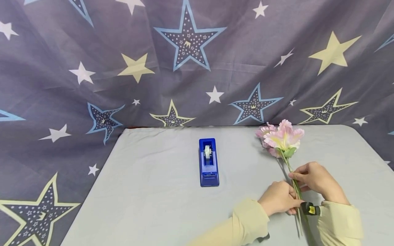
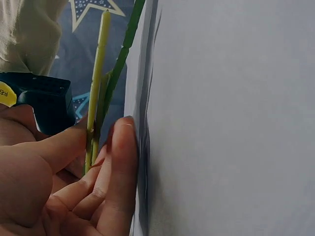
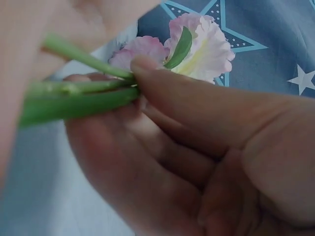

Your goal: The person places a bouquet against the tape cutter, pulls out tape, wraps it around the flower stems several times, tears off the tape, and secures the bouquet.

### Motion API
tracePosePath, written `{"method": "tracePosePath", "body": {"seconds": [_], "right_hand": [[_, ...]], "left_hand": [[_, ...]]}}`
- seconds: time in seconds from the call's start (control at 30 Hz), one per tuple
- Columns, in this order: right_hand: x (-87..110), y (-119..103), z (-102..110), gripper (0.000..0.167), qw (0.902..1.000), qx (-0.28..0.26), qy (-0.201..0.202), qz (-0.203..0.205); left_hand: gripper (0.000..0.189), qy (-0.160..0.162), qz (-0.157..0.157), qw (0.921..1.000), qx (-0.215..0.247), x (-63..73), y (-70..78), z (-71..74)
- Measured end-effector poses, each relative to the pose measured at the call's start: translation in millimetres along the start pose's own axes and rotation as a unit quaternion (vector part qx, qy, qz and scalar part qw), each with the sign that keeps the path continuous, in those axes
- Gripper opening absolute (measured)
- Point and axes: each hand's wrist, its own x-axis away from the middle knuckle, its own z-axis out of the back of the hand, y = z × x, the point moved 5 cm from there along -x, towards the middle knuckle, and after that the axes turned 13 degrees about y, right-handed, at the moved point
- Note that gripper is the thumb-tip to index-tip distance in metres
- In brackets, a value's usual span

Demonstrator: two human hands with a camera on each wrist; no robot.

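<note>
Several pink artificial flowers (image 1: pixel 284 138) with pale yellow centres and a green leaf stand bunched at the right of the table. Their green stems (image 2: pixel 98 83) run down toward the table's near side. My right hand (image 1: pixel 317 179) pinches the stems between thumb and fingers, partway below the blooms. Lower down, my left hand (image 1: pixel 279 198) grips the same stems near their cut ends. In the right wrist view, three stems (image 3: pixel 81 101) come together at the right thumb tip, with the blooms behind. The left wrist view shows the stem ends rising past the left thumb.
A blue tape dispenser (image 1: pixel 209 162) with a roll of clear tape stands near the middle of the table (image 1: pixel 147 198), left of the hands. Behind the table hangs a grey curtain (image 1: pixel 227 61) printed with stars.
</note>
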Motion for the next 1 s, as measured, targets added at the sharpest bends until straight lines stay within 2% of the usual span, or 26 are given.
{"method": "tracePosePath", "body": {"seconds": [0.17,0.5,0.8,1.0], "right_hand": [[-0.5,2.2,-0.5,0.024,0.9999,0.012,-0.008,0.007],[-0.4,5.1,-1.2,0.023,0.9994,0.025,-0.008,0.024],[-0.5,4.2,-0.2,0.023,0.9987,0.04,-0.007,0.031],[-0.4,5.0,-0.3,0.023,0.9987,0.042,-0.008,0.029]], "left_hand": [[0.029,-0.005,-0.011,0.9993,-0.035,0.1,1.0,-1.1],[0.035,-0.008,-0.023,0.9985,-0.049,1.9,1.9,0.0],[0.039,0.0,-0.066,0.9933,-0.095,2.3,3.1,7.5],[0.032,-0.003,-0.062,0.9935,-0.095,3.5,2.2,11.0]]}}
